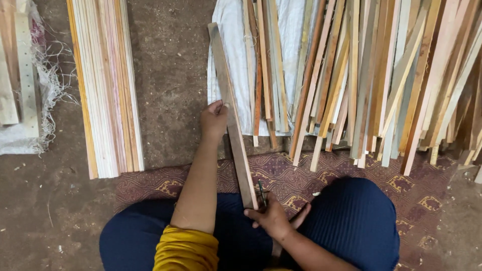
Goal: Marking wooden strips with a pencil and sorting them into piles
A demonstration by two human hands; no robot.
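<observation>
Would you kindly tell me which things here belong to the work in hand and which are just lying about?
In hand:
long dark wooden strip
left hand
right hand
small dark tool

Lying about:
neat stack of pale strips
loose heap of strips
white sacking
patterned mat

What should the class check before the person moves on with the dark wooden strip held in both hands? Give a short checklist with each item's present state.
1. Left hand grips the dark wooden strip: ok.
2. Right hand at the strip's near end: ok.
3. Small metal tool by the right hand, grip on it: cannot tell.
4. Strip lies apart from the loose strip pile: ok.
5. Neat stack undisturbed at left: ok.
</observation>
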